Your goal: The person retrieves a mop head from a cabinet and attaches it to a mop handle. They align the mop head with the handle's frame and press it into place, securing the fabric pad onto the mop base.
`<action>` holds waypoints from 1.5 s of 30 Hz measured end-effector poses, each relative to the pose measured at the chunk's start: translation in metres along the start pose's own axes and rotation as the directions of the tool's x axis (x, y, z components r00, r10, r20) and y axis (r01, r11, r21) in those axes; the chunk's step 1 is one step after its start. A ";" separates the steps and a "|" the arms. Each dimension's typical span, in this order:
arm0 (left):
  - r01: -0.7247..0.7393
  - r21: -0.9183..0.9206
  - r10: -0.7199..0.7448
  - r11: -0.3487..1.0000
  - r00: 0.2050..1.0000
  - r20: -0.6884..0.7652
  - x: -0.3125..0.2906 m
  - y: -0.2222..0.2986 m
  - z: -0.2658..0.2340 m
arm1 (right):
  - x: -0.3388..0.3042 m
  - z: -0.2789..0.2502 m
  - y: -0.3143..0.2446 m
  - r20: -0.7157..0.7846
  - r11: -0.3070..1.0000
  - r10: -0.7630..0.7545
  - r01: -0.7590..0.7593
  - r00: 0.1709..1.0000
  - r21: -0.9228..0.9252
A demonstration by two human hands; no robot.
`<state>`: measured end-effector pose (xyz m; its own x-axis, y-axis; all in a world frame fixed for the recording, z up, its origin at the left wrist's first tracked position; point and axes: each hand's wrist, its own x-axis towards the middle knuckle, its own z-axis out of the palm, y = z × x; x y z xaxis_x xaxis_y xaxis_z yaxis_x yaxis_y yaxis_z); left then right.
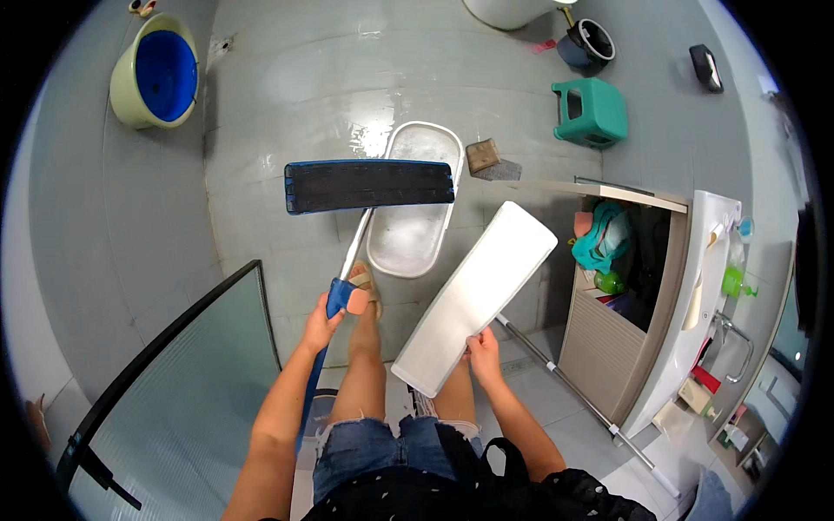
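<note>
My left hand (323, 321) is closed around the blue handle of a flat mop (369, 186), whose wide black underside faces up at the end of a silver pole. My right hand (482, 354) grips the lower edge of a long white flat panel (476, 300), tilted in front of my legs. A silver and white pole (569, 382) runs from behind that panel toward the lower right; how the two join is hidden. Partly under the black mop head, a shallow white oblong basin (408, 241) sits on the grey tiles.
A glass screen (187, 382) with a black frame stands at my left. Right of me is an open vanity cabinet (608, 360) beneath a white sink counter (691, 304). Farther off are a green stool (599, 113), a dark bin (584, 48) and a yellowish tub (126, 82) with blue inside.
</note>
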<state>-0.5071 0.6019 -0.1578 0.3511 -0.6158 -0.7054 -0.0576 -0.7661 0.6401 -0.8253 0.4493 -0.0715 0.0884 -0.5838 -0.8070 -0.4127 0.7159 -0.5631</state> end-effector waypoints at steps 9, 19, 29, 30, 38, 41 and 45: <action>0.059 -0.060 -0.062 0.996 0.997 -0.037 -0.027 0.019 -0.021 | 0.007 0.007 -0.077 -0.013 0.693 -0.563 0.464 0.826 -0.552; 0.037 -0.118 -0.045 0.992 0.997 -0.066 -0.045 0.022 -0.037 | 0.049 0.084 -0.277 0.275 -0.033 -0.931 0.698 0.238 -0.715; 0.000 -0.129 -0.005 0.992 0.999 -0.038 -0.063 0.041 -0.043 | 0.116 0.163 -0.201 0.625 -0.368 -0.734 0.618 0.266 -0.695; -0.016 -0.120 0.010 0.993 0.999 -0.049 -0.065 0.039 -0.043 | 0.112 0.164 -0.200 0.610 -0.361 -0.754 0.623 0.243 -0.694; 0.021 -0.069 -0.020 0.997 1.000 0.014 -0.072 0.041 -0.047 | 0.071 0.172 -0.228 0.684 -0.207 -0.657 0.796 0.318 -0.569; -0.028 -0.004 0.028 1.000 0.999 0.019 -0.079 0.048 -0.044 | 0.051 0.201 -0.248 0.699 -0.156 -0.641 0.839 0.316 -0.521; -0.051 0.036 0.049 0.998 0.998 0.048 -0.083 0.042 -0.035 | 0.052 0.223 -0.244 0.748 -0.220 -0.566 0.811 0.346 -0.542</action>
<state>-0.5063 0.6267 -0.0619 0.3024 -0.6610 -0.6868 -0.1090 -0.7398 0.6640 -0.5173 0.3292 -0.0158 0.9425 -0.3208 -0.0937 -0.3287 -0.8388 -0.4341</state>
